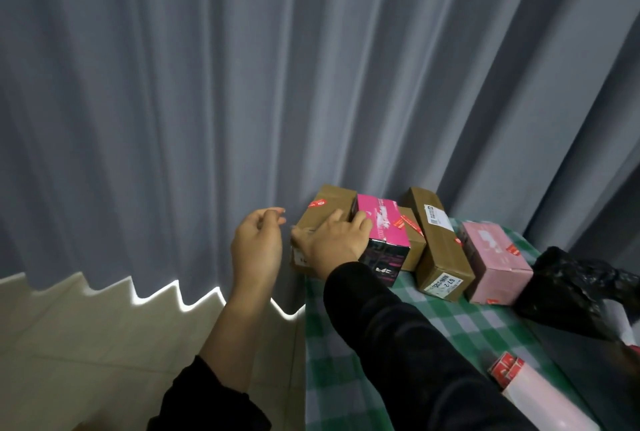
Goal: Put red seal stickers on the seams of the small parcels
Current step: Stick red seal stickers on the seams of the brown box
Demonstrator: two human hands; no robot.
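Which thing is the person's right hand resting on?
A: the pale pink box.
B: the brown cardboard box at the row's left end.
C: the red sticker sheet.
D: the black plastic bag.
B: the right hand lies on the brown cardboard box at the row's left end, its fingers touching the bright pink box.

Ahead of you a grey-blue curtain [207, 84] hangs in deep folds and fills most of the view. Its hem stops just above a pale tiled floor [69, 344], and a bright zigzag strip of light [187, 306] shows along that hem. On your right the counter [450, 326] is covered with a green and white checked cloth. A crumpled black plastic bag [568, 285] lies on it near the right edge, with something white just beside it that you cannot make out.
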